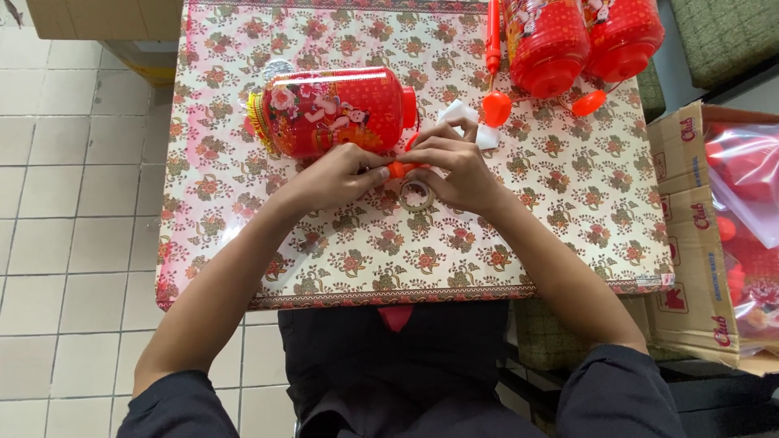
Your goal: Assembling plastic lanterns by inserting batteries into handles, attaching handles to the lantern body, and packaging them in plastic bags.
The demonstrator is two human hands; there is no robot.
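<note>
Both hands meet at the middle of a floral-covered table [568, 211]. Left hand [337, 174] and right hand [458, 166] pinch, fingers closed, a small orange plastic piece [402, 169] between them, touching the end of a red cylindrical lantern [333, 109] lying on its side just behind. A roll of clear tape [415, 195] sits under the right hand's fingers; white paper scraps [466, 113] lie just beyond. Two more red lanterns [580, 36] and a red stick handle [493, 36] rest at the far edge; a cardboard box [690, 243] stands to the right. Risk, as I judge it — the tiny piece could slip from the fingertips, or the round lantern could roll, since nothing braces it.
</note>
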